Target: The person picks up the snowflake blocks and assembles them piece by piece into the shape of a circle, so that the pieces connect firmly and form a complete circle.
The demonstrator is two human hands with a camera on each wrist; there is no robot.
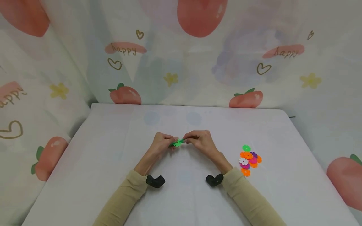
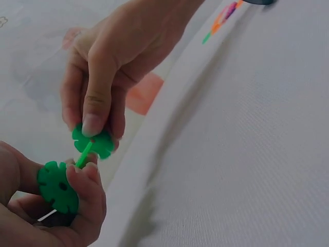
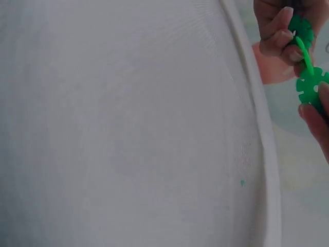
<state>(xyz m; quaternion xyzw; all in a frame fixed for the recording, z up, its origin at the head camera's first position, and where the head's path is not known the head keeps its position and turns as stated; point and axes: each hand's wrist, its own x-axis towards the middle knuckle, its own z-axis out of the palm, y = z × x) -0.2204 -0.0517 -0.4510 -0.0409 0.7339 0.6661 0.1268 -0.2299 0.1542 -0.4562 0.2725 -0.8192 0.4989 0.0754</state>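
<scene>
In the head view my left hand [image 1: 162, 142] and right hand [image 1: 201, 141] meet above the middle of the table. Between them is a small chain of green notched plastic discs [image 1: 178, 143]. Thumb and fingers of the left hand pinch a dark green disc [image 2: 58, 186], whose notched rim and centre hole show in the left wrist view. The right hand pinches another green disc [image 2: 97, 143] by thumb and fingers. Between these two, a brighter green disc [image 3: 305, 54] stands nearly edge-on, its ends meeting both. How deep the notches interlock cannot be told.
To the right of the hands lies a loose, overlapping pile of discs: orange [image 1: 245, 172], white [image 1: 243, 161], purple, magenta and a green one [image 1: 246, 147]. A white cloth covers the table [image 1: 183, 201]. Behind and beside it hangs a printed curtain [image 1: 195, 69].
</scene>
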